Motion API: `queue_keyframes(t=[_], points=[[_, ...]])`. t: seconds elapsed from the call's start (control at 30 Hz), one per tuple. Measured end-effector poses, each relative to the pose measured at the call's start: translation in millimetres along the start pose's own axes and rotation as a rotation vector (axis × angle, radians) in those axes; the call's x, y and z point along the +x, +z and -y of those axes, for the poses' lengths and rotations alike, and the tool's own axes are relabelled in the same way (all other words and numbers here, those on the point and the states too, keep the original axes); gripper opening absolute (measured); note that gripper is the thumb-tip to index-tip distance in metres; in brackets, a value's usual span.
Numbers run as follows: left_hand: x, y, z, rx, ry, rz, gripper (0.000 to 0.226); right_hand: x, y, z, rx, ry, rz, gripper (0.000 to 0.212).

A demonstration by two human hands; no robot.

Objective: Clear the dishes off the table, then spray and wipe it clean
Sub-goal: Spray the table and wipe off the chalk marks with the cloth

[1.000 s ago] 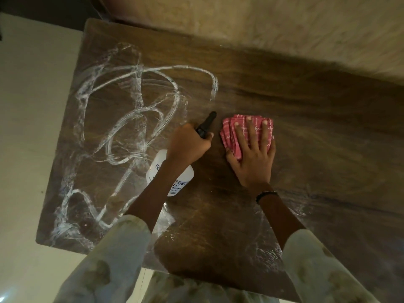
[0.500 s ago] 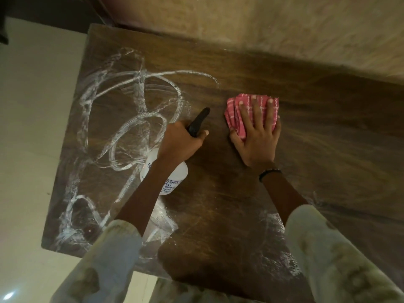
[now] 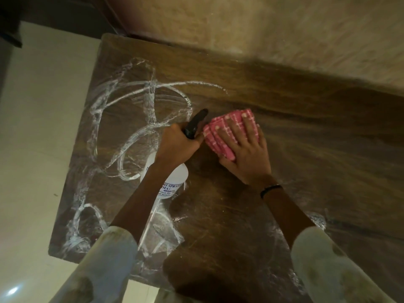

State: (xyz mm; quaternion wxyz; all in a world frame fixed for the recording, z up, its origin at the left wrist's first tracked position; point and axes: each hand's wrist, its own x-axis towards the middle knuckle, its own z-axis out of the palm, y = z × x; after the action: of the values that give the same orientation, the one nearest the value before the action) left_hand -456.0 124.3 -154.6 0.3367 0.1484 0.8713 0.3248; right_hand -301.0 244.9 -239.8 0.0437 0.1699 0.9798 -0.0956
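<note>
The dark wooden table (image 3: 317,138) carries no dishes; white foamy streaks (image 3: 122,119) loop over its left half. My left hand (image 3: 177,145) grips the black trigger head of a white spray bottle (image 3: 172,178), which hangs under my wrist above the table. Just to its right, my right hand (image 3: 244,149) presses flat, fingers straight, on a folded pink patterned cloth (image 3: 220,136) lying on the wood. The cloth's left edge nearly touches my left hand.
A beige textured wall (image 3: 262,29) runs along the table's far edge. Pale floor (image 3: 37,149) lies to the left, beyond the table's left edge. Faint smears (image 3: 317,219) mark the wood near my right forearm.
My right hand has slid the pink cloth leftward, up close to my left hand. The bottle stays in my left hand's grip; the camera has shifted a little.
</note>
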Motion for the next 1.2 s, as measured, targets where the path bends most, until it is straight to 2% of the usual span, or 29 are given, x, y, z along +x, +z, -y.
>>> queue_keyframes(t=[0.1,0.23,0.33,0.43,0.5,0.63,0.77,0.83,0.9,1.03,1.2], points=[[7.9,-2.8,-5.3,0.021,-0.005,-0.012,0.021,21.0,-9.3,-16.0,0.030,0.144,-0.015,0.074],[19.4,-6.8,-10.4,0.019,-0.011,0.002,0.017,72.0,-13.0,1.1,0.057,0.287,-0.044,0.071],[23.2,-7.5,-14.8,0.004,0.010,0.013,0.017,88.9,-8.6,21.8,0.051,0.226,-0.057,0.068],[27.7,-7.8,-17.3,-0.002,0.002,0.033,0.019,66.3,-2.4,21.1,0.020,0.038,-0.038,0.068],[32.0,-3.8,-22.2,0.002,-0.015,0.061,0.019,42.8,-1.2,4.6,-0.009,-0.021,-0.025,0.071],[42.9,6.6,-37.7,0.044,-0.015,0.099,0.012,21.6,-8.1,-37.9,0.000,0.105,-0.045,0.075],[56.2,15.1,-52.1,0.080,0.022,0.064,0.020,30.0,-16.3,-68.7,-0.006,0.225,-0.051,0.073],[61.9,18.8,-56.3,0.079,0.001,0.052,0.028,35.8,-19.3,-79.4,-0.012,0.242,-0.042,0.073],[65.2,20.5,-59.0,0.072,-0.009,0.063,0.025,40.5,-22.4,-87.2,-0.014,0.234,-0.032,0.073],[67.7,17.1,-58.3,0.027,-0.004,0.085,0.007,52.4,-25.2,-88.9,-0.005,0.233,-0.038,0.073],[69.0,4.6,-50.1,0.003,-0.060,0.065,0.013,96.5,-30.0,-62.3,0.037,0.302,-0.037,0.074]])
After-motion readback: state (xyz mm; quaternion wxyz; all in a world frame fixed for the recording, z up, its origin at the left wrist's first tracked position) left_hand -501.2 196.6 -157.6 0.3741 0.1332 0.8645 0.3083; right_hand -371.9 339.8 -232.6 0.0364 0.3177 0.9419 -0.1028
